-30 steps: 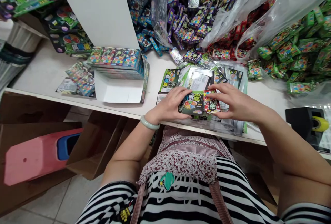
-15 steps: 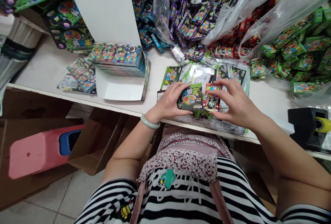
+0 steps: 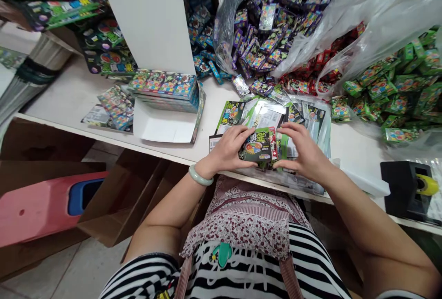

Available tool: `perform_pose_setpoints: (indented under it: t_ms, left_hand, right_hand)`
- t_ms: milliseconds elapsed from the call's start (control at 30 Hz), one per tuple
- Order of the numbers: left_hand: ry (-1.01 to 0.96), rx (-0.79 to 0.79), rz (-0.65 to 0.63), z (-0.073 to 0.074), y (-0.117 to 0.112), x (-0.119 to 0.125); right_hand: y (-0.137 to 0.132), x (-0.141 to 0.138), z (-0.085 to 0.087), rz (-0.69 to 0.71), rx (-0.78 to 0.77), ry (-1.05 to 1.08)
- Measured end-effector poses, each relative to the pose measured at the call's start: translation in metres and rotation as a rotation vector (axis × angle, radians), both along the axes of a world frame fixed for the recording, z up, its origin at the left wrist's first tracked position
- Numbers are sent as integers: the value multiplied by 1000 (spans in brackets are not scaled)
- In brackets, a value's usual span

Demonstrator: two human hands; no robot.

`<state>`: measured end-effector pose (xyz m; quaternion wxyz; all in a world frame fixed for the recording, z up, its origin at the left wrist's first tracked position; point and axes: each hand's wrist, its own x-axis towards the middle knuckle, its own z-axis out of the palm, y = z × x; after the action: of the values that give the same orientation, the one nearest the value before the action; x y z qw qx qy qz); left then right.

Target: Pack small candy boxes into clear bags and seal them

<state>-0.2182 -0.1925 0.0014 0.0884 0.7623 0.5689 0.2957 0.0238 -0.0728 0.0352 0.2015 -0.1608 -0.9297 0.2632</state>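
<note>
My left hand (image 3: pixel 230 148) is closed on a black and green printed packet (image 3: pixel 256 145), thumb along its front edge and fingers along its back edge. A narrow strip of a small red box (image 3: pixel 273 143) shows at the packet's right side; whether it sits inside or under the packet I cannot tell. My right hand (image 3: pixel 304 154) is spread, fingertips and thumb apart close to the red strip's two ends, with nothing between them. Beneath both hands lie flat printed packets in clear plastic (image 3: pixel 267 116).
An open display carton (image 3: pixel 165 122) holding a row of small boxes stands left. Plastic bags at the back spill purple boxes (image 3: pixel 257 53), red boxes (image 3: pixel 299 85) and green boxes (image 3: pixel 386 87). A tape dispenser (image 3: pixel 400 188) is at right, a pink stool (image 3: pixel 37 207) low left.
The red box has moved left against the black and green packet, leaving only a strip showing. My right hand has come off its face and spread open. The view has shifted slightly.
</note>
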Motion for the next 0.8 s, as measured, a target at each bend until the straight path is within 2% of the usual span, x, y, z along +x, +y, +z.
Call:
perform_pose_setpoints:
  t_ms: [100,300,367,500,600,700,800]
  left_hand:
    - [7,40,24,-4,0,-4]
    - [-8,7,75,-9,1,-12]
    - [-11,5,94,-9,-1,-15]
    - [-30,17,141,-10,-4,-19]
    - [-29,4,138,-14,-4,-21]
    - [-16,40,108,-17,-2,-19]
    - [-10,68,74,-19,-1,-17]
  right_hand:
    - [-1,-5,1,-65,-15,-5]
    - [17,-27,16,83,-76,-116]
    - [19,-36,16,40,-109,-93]
    - [12,-45,7,-109,-291,-14]
    - [6,-48,-2,-128,-459,35]
    - [-1,-49,-7,-197,-555,83]
    - [-4,-48,-9,-154,-641,21]
